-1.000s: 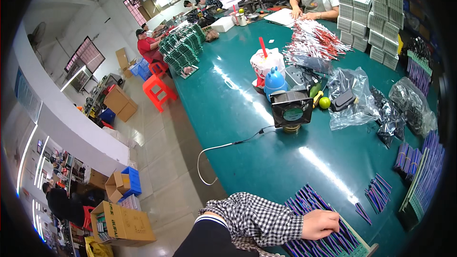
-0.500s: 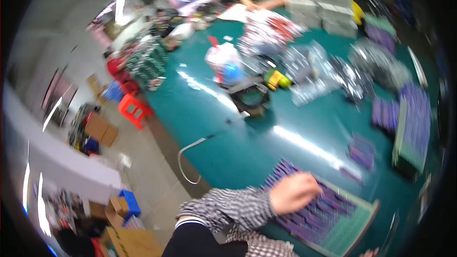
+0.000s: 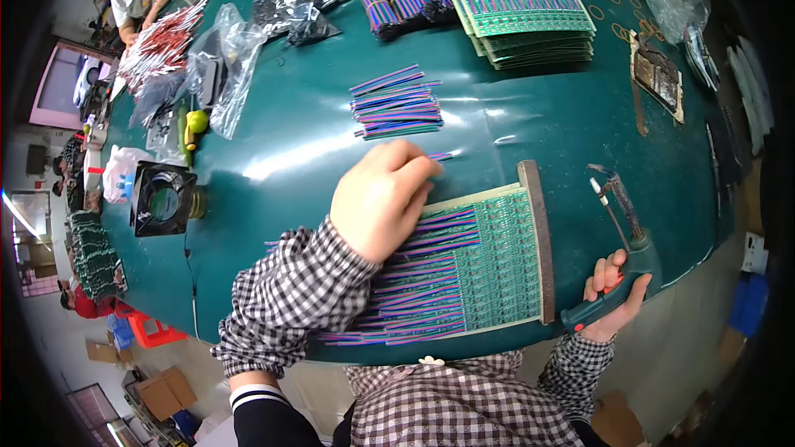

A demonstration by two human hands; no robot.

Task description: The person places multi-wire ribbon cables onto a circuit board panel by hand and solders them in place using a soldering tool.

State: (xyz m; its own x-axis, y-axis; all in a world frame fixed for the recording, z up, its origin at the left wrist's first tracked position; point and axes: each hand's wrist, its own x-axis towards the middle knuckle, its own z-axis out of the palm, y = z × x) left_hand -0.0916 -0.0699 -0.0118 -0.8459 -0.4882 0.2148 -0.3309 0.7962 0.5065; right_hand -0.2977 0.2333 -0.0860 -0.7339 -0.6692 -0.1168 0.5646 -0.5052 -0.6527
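The left hand (image 3: 383,199) presses flat, fingers extended, on wire strips (image 3: 431,257) running left-right across the green board (image 3: 497,257), while the right hand (image 3: 611,294) grips a soldering tool (image 3: 621,223) beside it.

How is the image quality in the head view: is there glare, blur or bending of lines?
Head view: sharp, with no motion blur; white glare streaks lie on the green table beside the left hand; the fisheye bends the table edge and darkens the corners; the right hand and its soldering tool are evenly lit.
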